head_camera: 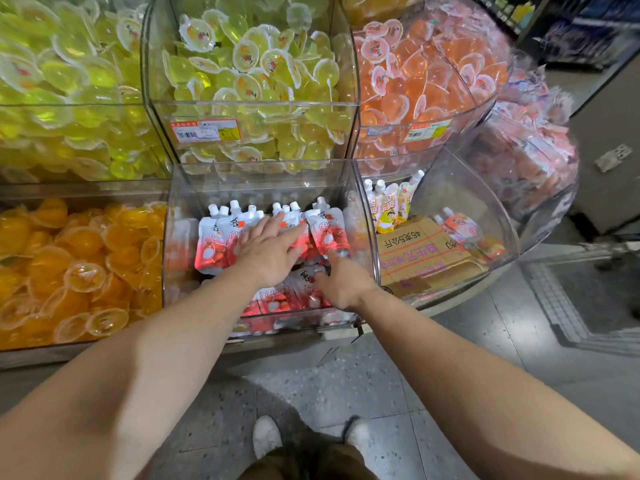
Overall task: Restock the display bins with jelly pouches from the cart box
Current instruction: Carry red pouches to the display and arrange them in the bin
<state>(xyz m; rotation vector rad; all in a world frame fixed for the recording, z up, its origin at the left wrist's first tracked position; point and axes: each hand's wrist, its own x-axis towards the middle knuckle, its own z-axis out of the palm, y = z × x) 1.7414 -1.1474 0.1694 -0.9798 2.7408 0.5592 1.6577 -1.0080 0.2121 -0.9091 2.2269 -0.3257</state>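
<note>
Pouches [221, 237] in red and white, each with a white screw cap, stood in a row at the back of the clear bin [360, 216] at the centre of the view, with more lying flat toward 6 o'clock. Their printed writing was too blurred to read. Left hand [268, 252] lay flat on the standing row, fingers straight and slightly spread, pointing to 1 o'clock. Right hand [341, 284], just beside it at 4 o'clock, rested on the flat pouches with its fingers partly hidden, so I could not tell its grip. At 3 o'clock a curved bin [498, 216] held a few yellow pouches [386, 206] and a flattened cardboard sheet [420, 258] printed "45". At 12 o'clock a bin of yellow jelly cups [256, 71] carried an orange price label [204, 130] with a barcode.
</note>
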